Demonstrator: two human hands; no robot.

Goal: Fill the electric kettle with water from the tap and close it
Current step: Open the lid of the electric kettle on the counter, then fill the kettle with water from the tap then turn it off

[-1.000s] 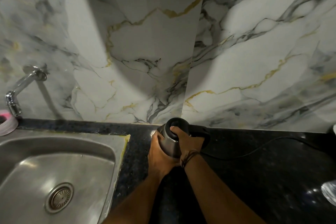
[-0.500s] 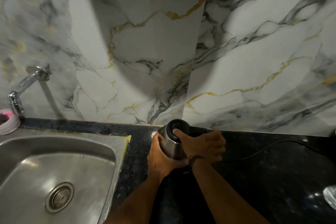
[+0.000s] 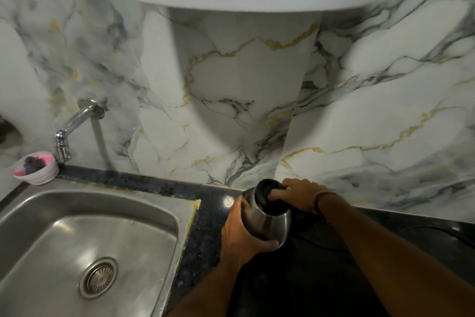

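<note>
Dark countertop (image 3: pixel 334 278), back edge: left hand (image 3: pixel 241 237) wraps kettle (image 3: pixel 270 216) body; right hand (image 3: pixel 299 194) fingers closed at its handle, handle hidden, lid dim.

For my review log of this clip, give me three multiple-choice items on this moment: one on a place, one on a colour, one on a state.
1. Where is the kettle?
A. in the sink
B. over the dark counter, right of the sink
C. under the tap

2. What colour is the counter?
A. white
B. red
C. black, speckled

3. How is the kettle held?
A. by both hands
B. by one hand
C. by no hand

Answers:
1 B: it sits clear of the sink, far from the tap.
2 C: the surface shows dark with specks.
3 A: the left hand wraps the body, the right hand is at the lid.
</note>
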